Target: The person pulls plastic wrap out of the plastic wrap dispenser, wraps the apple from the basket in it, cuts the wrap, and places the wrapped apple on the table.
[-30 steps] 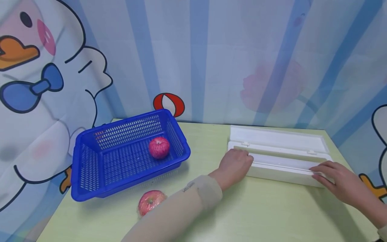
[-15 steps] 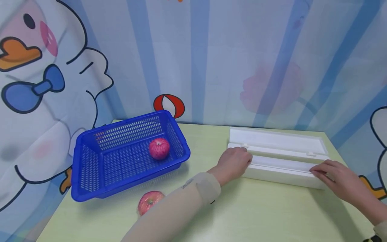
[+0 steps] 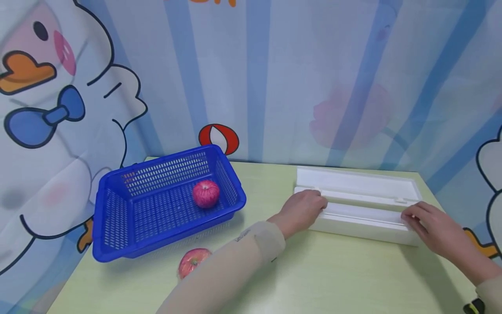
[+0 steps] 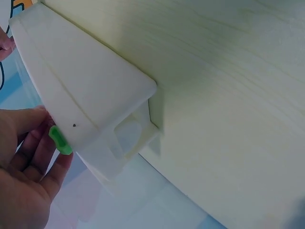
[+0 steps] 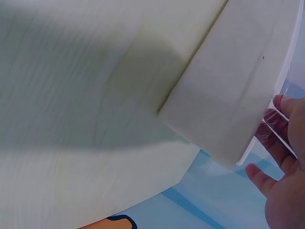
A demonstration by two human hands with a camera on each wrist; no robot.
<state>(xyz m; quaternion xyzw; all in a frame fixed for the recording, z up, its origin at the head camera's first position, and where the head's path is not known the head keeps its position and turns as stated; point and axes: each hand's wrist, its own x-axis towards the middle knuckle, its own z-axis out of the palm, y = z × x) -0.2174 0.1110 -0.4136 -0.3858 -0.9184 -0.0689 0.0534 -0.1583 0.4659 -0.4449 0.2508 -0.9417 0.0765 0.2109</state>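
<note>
A long white cling film dispenser [image 3: 364, 231] lies at the right of the table, its lid [image 3: 357, 183] tipped back behind it. My left hand [image 3: 302, 211] is at its left end, thumb and fingers pinching at the front upper edge. There a green slide cutter [image 4: 60, 140] shows right by the fingers in the left wrist view. At the other end my right hand [image 3: 429, 226] pinches the clear cling film [image 5: 284, 88], which glints at its fingertips in the right wrist view. A see-through strip runs along the dispenser between both hands. The dispenser's inside is partly hidden.
A blue plastic basket [image 3: 164, 237] stands at the left with one red apple [image 3: 205, 194] in it. Another apple [image 3: 193, 261], wrapped in clear film, lies in front, partly behind the left sleeve [image 3: 235, 266]. A printed curtain [image 3: 270, 87] hangs behind the table.
The head view has tilted up slightly. The dispenser has shifted a little to the left in view, with both hands staying at its ends. The right fingers have lifted slightly relative to its edge.
</note>
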